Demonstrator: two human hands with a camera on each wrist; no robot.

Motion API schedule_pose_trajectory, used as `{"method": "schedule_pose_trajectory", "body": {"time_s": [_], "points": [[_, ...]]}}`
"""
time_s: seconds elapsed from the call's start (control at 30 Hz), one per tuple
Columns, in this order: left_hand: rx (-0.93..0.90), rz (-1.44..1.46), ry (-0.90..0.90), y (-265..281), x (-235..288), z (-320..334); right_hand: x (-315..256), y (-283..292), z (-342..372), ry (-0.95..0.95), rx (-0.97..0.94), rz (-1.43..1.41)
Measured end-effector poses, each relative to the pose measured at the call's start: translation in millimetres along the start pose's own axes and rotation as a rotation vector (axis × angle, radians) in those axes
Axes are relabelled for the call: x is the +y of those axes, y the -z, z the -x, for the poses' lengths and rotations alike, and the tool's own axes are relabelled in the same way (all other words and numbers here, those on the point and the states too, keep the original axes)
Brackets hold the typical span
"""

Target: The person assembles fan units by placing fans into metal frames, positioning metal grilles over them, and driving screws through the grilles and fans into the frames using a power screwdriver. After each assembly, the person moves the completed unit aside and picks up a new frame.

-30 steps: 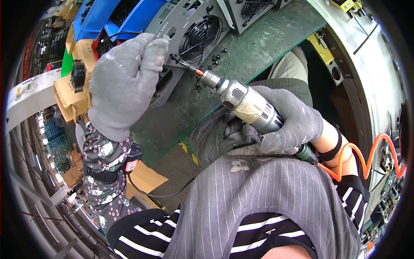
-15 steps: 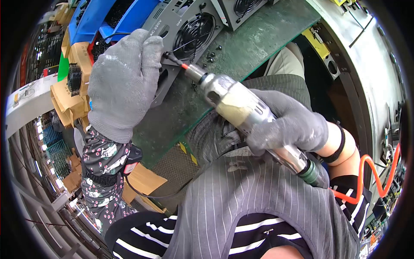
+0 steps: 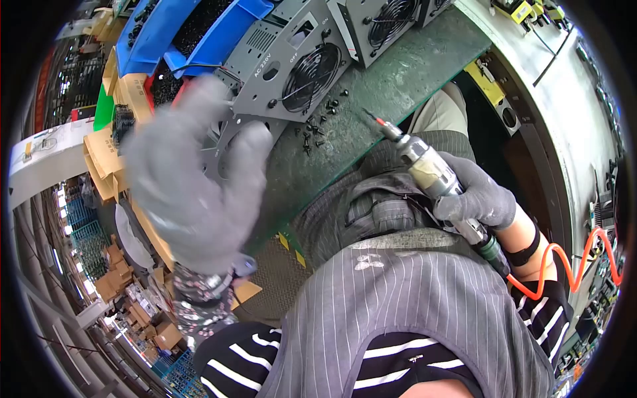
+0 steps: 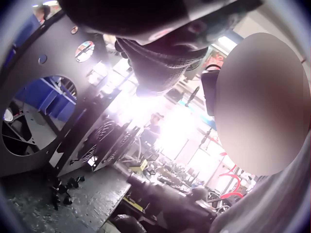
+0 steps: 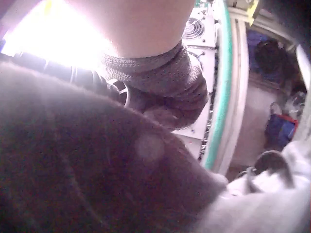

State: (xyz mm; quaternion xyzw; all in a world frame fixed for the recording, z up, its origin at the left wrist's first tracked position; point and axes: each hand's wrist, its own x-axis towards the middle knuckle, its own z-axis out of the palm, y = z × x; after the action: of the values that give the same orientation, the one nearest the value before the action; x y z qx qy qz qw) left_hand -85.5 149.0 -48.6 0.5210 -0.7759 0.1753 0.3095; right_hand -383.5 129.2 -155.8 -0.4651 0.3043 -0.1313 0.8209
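A grey-gloved left hand [image 3: 192, 176], blurred in the head view, has its thumb spread from its fingers. It overlaps the lower grey panel, with nothing visible in its grasp. Above its thumb stands a grey metal casing panel [image 3: 255, 89] marked AC 220V, carrying a black fan [image 3: 312, 78]. A black screw [image 3: 272, 104] shows at the fan's lower-left corner. My gloved right hand [image 3: 481, 199] grips a pneumatic screwdriver [image 3: 431, 174], its bit pointing up-left over the bench edge, apart from the panel. The left wrist view shows a panel [image 4: 56, 53] with a large round cutout.
Loose black screws [image 3: 315, 129] lie on the green bench top [image 3: 391, 83]. Blue bins [image 3: 229, 33] stand at the back left beside cardboard boxes [image 3: 103, 156]. Another fan casing [image 3: 358, 30] stands to the right. An orange coiled hose [image 3: 554, 255] trails from the screwdriver.
The screwdriver has drawn back to the right from the fan corner, where its bit met a screw beside the left thumb. My left hand has come down from the panel, thumb spreading.
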Motion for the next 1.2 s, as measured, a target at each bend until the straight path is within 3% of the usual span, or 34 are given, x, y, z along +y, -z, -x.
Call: {"method": "schedule_pose_trajectory", "body": {"time_s": [0.03,0.1,0.17,0.37,0.5,0.73,0.8,1.03,1.1,1.13,1.2], "points": [[-0.128,0.214,0.231,3,11,13,5,4,3,-0.074,0.060,-0.029],[-0.402,0.123,0.177,-9,20,31,10,8,3,-0.147,0.121,-0.059],[-0.525,0.095,0.319,-31,29,51,13,11,3,-0.146,0.122,0.107],[-0.497,0.019,0.561,-48,27,87,22,12,-1,-0.090,0.149,0.179],[-0.405,-0.027,0.492,-58,29,78,30,13,-3,-0.038,0.146,0.139],[-0.501,-0.161,0.447,-90,37,51,34,13,-3,-0.029,0.145,0.136],[-0.695,-0.170,0.608,-93,44,37,34,13,-3,-0.049,0.155,0.172],[-0.666,-0.163,0.599,-112,36,48,36,15,-3,-0.037,0.150,0.192],[-0.304,-0.017,0.411,-111,35,55,32,16,-3,-0.017,0.109,0.119],[-0.310,-0.015,0.406,-107,36,55,32,16,-2,-0.017,0.114,0.112],[-0.283,0.856,1.011,-93,39,54,31,16,1,0.038,0.013,-0.030]]}}
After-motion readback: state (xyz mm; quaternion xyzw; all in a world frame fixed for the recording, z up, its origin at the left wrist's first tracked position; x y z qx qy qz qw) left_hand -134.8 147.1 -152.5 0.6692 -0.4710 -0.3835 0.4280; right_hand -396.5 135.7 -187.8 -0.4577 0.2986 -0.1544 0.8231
